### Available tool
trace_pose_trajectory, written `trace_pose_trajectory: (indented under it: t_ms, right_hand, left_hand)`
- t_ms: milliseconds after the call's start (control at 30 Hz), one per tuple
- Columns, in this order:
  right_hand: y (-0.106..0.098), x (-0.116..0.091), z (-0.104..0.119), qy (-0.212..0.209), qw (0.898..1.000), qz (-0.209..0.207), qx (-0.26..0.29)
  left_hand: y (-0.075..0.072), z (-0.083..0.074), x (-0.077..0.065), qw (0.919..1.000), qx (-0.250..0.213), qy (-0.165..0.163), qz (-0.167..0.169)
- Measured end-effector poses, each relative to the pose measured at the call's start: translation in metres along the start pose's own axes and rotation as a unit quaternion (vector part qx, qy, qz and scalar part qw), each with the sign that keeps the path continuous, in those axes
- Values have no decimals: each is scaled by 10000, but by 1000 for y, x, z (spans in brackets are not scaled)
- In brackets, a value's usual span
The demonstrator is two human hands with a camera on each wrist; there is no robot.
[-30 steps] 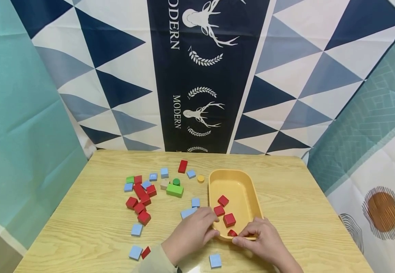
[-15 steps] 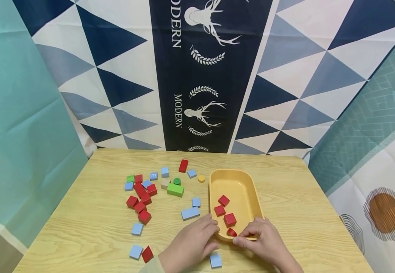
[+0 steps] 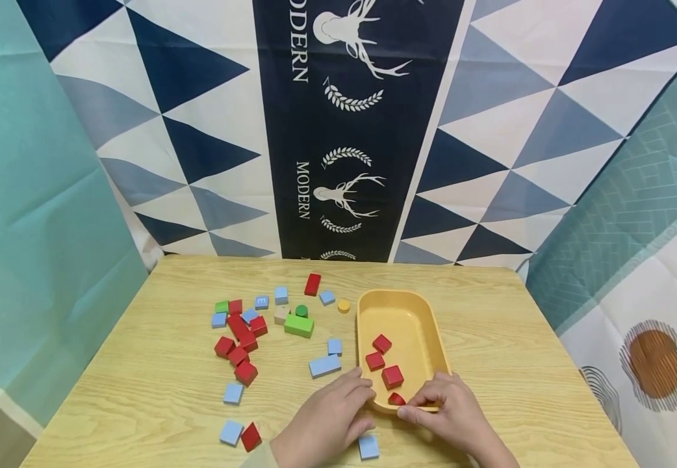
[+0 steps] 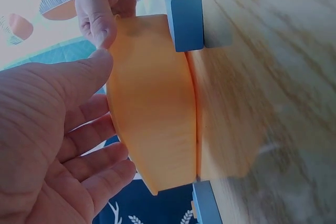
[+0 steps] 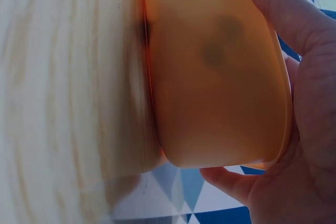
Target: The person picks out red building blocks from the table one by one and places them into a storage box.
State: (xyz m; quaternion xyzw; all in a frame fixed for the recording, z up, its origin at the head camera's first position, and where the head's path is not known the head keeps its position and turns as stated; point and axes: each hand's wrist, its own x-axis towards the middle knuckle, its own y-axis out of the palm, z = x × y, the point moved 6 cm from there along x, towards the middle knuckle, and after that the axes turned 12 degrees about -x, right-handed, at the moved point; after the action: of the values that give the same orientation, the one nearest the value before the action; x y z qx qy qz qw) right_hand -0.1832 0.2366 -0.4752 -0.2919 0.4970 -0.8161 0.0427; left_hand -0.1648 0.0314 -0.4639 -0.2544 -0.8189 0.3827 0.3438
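A yellow-orange plastic tray (image 3: 399, 312) stands on the table with several red blocks (image 3: 393, 377) in it. At its near right corner my right hand (image 3: 446, 409) pinches the rim, thumb outside and fingers inside. A red rounded piece (image 3: 396, 399) lies in the tray beside those fingers. My left hand (image 3: 329, 416) is at the near left corner, its loosely bent fingertips right at the rim. In the left wrist view the left thumb (image 4: 86, 74) stands apart from the fingers, its tip near the rim. No block shows in either hand.
Left of the tray lie red blocks (image 3: 239, 354), blue blocks (image 3: 325, 366), a green block (image 3: 299, 325) and a yellow disc (image 3: 344, 305). A blue block (image 3: 368, 446) is just in front of the left hand. A patterned cloth (image 3: 338, 130) hangs behind the table.
My left hand has drawn slightly back from inside the tray, uncovering more of the blue block and the red block near the sleeve. The right hand has stayed on the rim.
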Motion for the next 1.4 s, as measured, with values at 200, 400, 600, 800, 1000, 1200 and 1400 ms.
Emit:
trace_pose_trajectory:
  t_ms: [200, 400, 600, 800, 1000, 1200, 1400]
  right_hand:
    - [-1, 1, 1, 66, 10000, 42, -38]
    - [-2, 1, 2, -13, 10000, -4, 10]
    - [-1, 1, 0, 60, 10000, 38, -53]
    - [1, 0, -2, 93, 9999, 68, -76]
    - [1, 0, -1, 99, 9999, 65, -37]
    - [-2, 1, 1, -40, 10000, -78, 17]
    - [-2, 1, 1, -40, 9999, -96, 29]
  left_hand:
    - [0, 0, -1, 10000, 7, 12, 91]
    - [0, -1, -2, 9999, 38, -18, 118]
    - [0, -1, -2, 9999, 68, -8, 146]
    - [1, -1, -2, 9999, 63, 5, 140]
    - [0, 0, -1, 10000, 32, -26, 71]
    - [-3, 2, 4, 9998, 216, 32, -5]
    - [-11, 9, 12, 9990, 440, 85, -19]
